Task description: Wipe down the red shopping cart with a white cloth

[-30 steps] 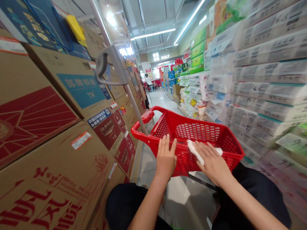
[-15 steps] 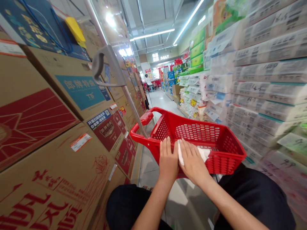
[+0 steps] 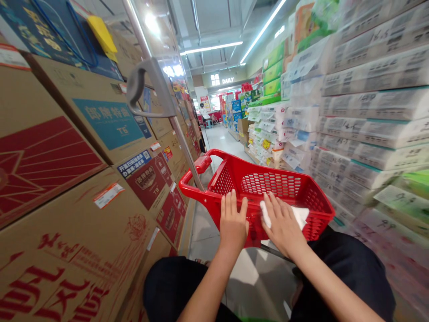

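A red wheeled shopping basket (image 3: pixel 320 199) with perforated walls stands before me, between my knees. My left hand (image 3: pixel 233 221) lies flat on its near wall, fingers stretched up to the rim, with nothing in it. Farther right, my right hand (image 3: pixel 284 223) presses a white cloth (image 3: pixel 301 216) against the same wall. The cloth sticks out on both sides of those fingers; the part under the palm is hidden. At the basket's left end, a metal pole rises to a grey handle (image 3: pixel 161 91).
Cardboard cartons (image 3: pixel 130 232) are stacked close on my left. Wrapped white packs (image 3: pixel 372 103) form a tall pile on the right. A tiled aisle (image 3: pixel 217 136) runs ahead, with a person (image 3: pixel 204 112) far down it. My dark-trousered knees flank the basket.
My right hand has slid right along the near wall with the white cloth, away from my left hand. The left hand stays on the wall, its fingers slightly more spread.
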### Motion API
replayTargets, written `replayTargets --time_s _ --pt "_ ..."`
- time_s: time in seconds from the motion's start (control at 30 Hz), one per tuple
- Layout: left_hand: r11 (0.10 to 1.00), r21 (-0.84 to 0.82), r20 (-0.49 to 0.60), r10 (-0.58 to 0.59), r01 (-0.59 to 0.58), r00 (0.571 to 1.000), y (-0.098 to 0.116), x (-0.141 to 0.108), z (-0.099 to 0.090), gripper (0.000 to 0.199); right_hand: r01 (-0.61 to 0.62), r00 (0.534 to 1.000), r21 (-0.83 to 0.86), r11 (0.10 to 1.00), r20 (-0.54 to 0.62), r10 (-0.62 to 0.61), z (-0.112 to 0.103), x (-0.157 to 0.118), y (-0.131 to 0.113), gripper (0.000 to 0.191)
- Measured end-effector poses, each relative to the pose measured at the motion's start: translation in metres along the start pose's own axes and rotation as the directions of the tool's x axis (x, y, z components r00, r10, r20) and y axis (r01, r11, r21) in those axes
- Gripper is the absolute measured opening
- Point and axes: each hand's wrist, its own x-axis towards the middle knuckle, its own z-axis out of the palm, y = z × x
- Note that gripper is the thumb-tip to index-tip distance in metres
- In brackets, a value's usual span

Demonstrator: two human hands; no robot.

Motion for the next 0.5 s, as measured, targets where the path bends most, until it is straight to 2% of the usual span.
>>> replayTargets --time_s 0.1,0.17,0.27,0.37,0.43,0.5 --pt "0.999 0.032 -0.041 0.012 -0.011 0.999 -0.004 -0.001 0.002 0.069 0.073 0.997 0.044 0.996 0.008 -0.074 0.001 0.020 -0.032 0.087" --pt "0.999 0.037 -0.032 0.024 -0.023 0.999 -0.011 -0.002 0.001 0.070 0.134 0.990 0.059 0.989 0.025 -0.136 -0.002 0.023 -0.034 0.088" --pt "0.999 0.015 0.007 0.036 -0.036 0.999 -0.019 -0.002 -0.003 0.077 0.191 0.979 0.057 0.980 0.059 -0.195 -0.010 0.007 -0.005 0.086" --pt "1.000 -0.013 0.018 0.027 -0.026 0.999 -0.018 -0.002 -0.005 0.079 0.141 0.989 0.013 0.990 0.052 -0.141 -0.015 -0.015 0.031 0.085" --pt "1.000 -0.026 0.015 0.004 -0.003 1.000 -0.009 -0.001 -0.003 0.077 0.085 0.996 -0.016 0.996 0.034 -0.085 -0.015 -0.021 0.039 0.085" --pt "0.999 -0.032 0.014 -0.005 0.006 1.000 0.004 0.001 0.003 0.075 0.051 0.998 -0.018 0.999 0.024 -0.051 -0.011 -0.017 0.032 0.086"
